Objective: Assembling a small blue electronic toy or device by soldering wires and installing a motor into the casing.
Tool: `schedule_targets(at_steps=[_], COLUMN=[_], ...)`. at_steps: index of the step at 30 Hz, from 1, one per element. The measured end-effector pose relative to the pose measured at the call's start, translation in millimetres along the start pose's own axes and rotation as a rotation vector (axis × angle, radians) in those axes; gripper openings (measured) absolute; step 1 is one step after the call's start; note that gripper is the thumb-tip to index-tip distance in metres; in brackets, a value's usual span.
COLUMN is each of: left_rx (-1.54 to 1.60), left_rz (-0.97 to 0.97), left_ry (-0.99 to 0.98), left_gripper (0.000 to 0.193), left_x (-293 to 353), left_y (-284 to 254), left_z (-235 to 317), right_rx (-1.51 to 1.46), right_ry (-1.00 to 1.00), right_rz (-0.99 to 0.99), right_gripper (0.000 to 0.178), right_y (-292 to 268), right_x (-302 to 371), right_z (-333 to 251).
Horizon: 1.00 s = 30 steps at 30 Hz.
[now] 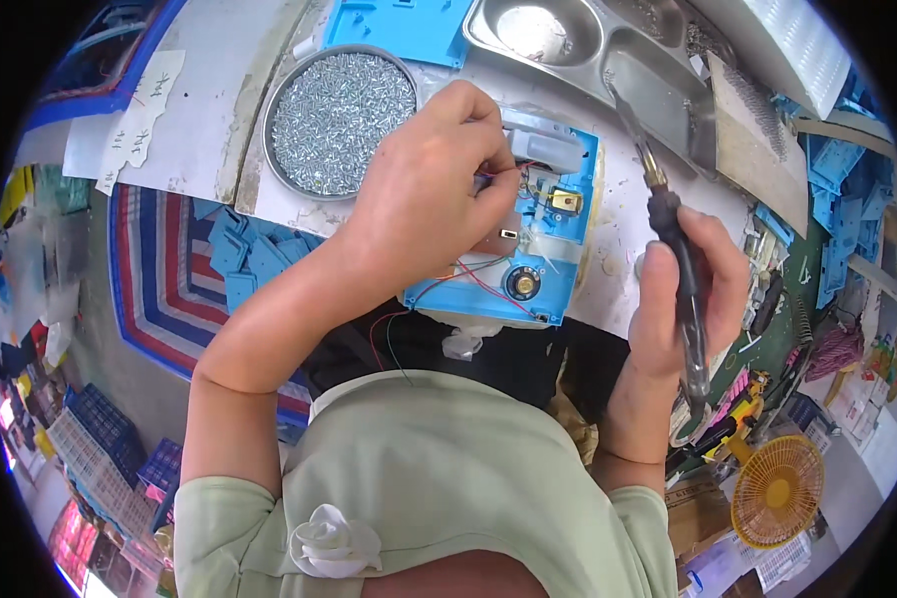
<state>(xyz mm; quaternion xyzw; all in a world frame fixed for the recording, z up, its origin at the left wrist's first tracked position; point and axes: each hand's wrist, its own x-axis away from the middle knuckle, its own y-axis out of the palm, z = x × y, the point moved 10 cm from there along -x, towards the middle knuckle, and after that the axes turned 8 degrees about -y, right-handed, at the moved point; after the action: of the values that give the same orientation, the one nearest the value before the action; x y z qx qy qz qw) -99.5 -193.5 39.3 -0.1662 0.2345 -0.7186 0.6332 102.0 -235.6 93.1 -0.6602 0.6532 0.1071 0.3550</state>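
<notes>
My left hand [424,194] is over a blue plastic housing [586,179], its thumb and fingers pinched together at the wiring. What sits between those fingertips is too small to make out. Inside the housing are a small round speaker [523,283], a brass-coloured metal part [566,202] and thin red and dark wires, some hanging over the near edge. My right hand [693,289] grips a soldering iron [680,259] by its dark handle, to the right of the housing. The iron's tip points away from me, near the metal tray, apart from the housing.
A round dish [270,140] full of small metal screws stands left of the housing. Behind lie another blue plastic part [394,30] and a compartmented metal tray [608,45]. Cardboard [762,149] lies at the right. Blue parts [259,264] fill a striped bag [149,289] below the table's left side.
</notes>
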Motion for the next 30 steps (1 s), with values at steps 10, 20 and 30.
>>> schedule_targets(at_steps=[10,20,30], left_rx=[-0.057,-0.098,-0.090], left_rz=[0.072,0.094,0.123], left_ry=[0.067,0.072,0.092], left_gripper=[0.007,0.009,0.008], left_x=[1,2,3], left_y=[-1,-2,-2], left_z=[3,3,3], right_rx=[0.039,0.110,0.196], right_ry=[-0.055,-0.102,-0.158], right_rz=[-0.202,-0.279,-0.347], right_gripper=[0.034,0.033,0.036], right_y=[13,25,31], right_x=[10,14,9], right_z=[-10,-9,-13])
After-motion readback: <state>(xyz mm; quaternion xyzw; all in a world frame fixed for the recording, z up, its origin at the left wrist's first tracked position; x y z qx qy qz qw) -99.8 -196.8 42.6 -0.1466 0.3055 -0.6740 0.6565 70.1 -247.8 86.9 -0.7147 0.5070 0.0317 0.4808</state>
